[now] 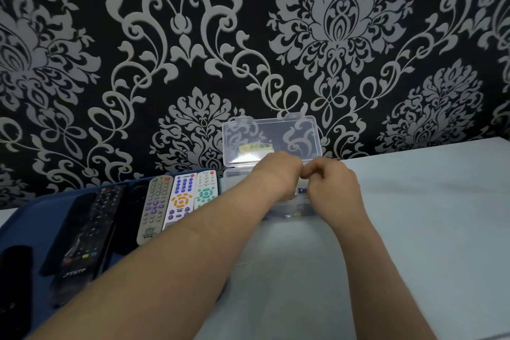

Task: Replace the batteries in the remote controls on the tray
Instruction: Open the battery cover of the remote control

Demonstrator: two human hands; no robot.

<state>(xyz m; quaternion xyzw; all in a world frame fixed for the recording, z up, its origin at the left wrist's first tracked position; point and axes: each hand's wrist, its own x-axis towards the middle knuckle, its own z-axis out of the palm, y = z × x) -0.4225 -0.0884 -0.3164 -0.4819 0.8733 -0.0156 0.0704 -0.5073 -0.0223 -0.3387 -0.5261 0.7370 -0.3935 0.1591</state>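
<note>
clear glossy plastic box (271,141), matt table (414,229)

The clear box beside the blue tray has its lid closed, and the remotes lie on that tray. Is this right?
No: the head view shows the lid open, standing upright. The clear box is beside the blue tray, and the remotes lie on that tray.

The left grip (278,171) and right grip (331,186) are covering most of the clear box base (234,179). Their fingertips are curling out of sight, hiding any hold. A blurred blue battery (302,189) is peeking between them. The left forearm is hiding the near ends of the orange-buttoned remote (180,199) and the green-buttoned remote (205,190). The picture's edge is cutting off a black remote (13,270). The yellow label (255,147) is showing too small to read.
</note>
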